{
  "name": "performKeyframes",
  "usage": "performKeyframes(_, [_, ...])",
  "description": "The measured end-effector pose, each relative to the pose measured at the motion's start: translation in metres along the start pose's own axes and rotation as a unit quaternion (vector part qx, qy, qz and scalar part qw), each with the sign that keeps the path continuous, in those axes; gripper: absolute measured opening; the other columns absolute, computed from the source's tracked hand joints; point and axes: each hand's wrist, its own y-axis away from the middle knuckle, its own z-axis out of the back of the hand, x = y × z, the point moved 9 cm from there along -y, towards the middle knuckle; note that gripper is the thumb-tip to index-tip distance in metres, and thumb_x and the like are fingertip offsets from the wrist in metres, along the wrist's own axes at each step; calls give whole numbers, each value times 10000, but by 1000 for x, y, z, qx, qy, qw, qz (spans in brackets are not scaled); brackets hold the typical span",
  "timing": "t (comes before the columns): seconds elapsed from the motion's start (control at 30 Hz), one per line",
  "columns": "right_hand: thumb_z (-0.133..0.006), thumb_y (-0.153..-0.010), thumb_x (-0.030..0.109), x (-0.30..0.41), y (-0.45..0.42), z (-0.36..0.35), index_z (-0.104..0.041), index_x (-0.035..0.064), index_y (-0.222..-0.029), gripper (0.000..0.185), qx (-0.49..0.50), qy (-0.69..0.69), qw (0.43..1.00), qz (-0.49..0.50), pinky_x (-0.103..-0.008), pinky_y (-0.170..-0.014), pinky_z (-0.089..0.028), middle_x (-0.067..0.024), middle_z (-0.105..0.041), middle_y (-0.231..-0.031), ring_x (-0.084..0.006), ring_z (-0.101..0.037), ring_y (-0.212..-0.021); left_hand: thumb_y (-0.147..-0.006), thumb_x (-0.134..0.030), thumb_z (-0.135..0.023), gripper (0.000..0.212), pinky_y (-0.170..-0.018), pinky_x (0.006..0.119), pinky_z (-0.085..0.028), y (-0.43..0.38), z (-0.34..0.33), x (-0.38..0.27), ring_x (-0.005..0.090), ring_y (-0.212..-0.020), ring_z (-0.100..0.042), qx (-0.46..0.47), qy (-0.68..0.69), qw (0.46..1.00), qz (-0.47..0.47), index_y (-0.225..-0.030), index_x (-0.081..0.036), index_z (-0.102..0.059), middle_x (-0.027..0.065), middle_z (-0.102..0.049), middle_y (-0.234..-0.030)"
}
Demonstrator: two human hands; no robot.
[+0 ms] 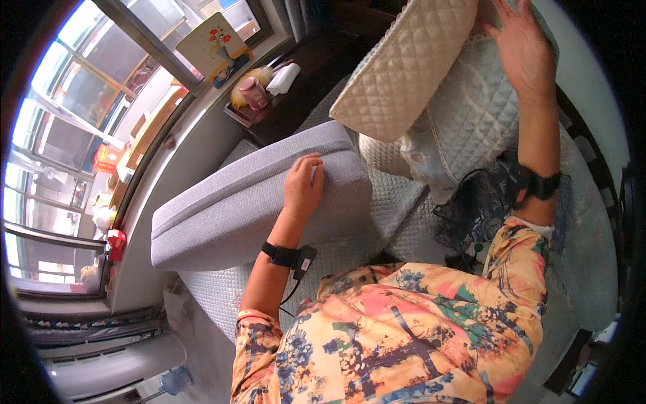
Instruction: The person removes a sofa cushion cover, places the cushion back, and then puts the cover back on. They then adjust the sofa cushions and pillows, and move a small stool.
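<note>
My left hand (304, 186) rests against a grey fabric sofa cushion (242, 202), fingers curled together. Whether it pinches any fabric cannot be made out. The cushion lies tilted across a pale quilted cover (222, 293). At the upper right, my right hand (525, 60) is spread beside a thick quilted pad, its fingertips reaching the picture's top edge. One cream flap (409, 70) of that pad is folded over, and a pale blue patterned side (477, 106) hangs below. A dark lace cloth (469, 207) lies under my right forearm.
A dark wooden cabinet (313, 65) beyond the cushion bears a pink jar (253, 93) and white tissue (283, 79). On the windowsill leans a flower painting (214, 48). A small red box (116, 245) sits lower on the sill. An air conditioner (116, 361) is at lower left.
</note>
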Motion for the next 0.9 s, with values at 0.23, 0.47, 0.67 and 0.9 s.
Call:
performKeyframes(0.23, [-425,-909,481,-30,85,-48,-390,-14,-1302,632,-77,162,983,-40,-459,-1019,-307,-168,-427,-1321,-269,-411,-1227,-768,-178,-643,111,-700,349,-428,25,7,-32,224,-789,-531,-4,-116,957,-267,-812,-99,-579,37,-555,-794])
performKeyframes(0.47, [-519,-882,407,-58,83,-117,-387,-54,-1274,619,-33,160,986,-17,-356,-963,-355,-194,-431,-1300,-241,-439,-1184,-743,-140,-688,103,-647,338,-447,20,-5,-5,215,-743,-543,-60,-106,975,-185,-794,-99,-608,29,-561,-782])
performKeyframes(0.67, [-534,-864,359,-107,172,-229,-439,-27,-1201,521,168,185,965,78,-371,-918,-384,-187,-474,-1220,-254,-475,-1126,-766,-230,-643,169,-692,361,-449,11,6,33,250,-845,-550,15,139,990,-1,-881,-110,-614,51,-587,-936])
performKeyframes(0.9, [-552,-842,302,-208,343,-303,-500,5,-1117,408,501,239,828,-85,-388,-865,-417,-178,-523,-1127,-270,-518,-1058,-809,-450,-531,451,-819,392,-440,123,90,147,273,-982,-533,-25,581,762,284,-1081,-91,-554,86,-568,-1092])
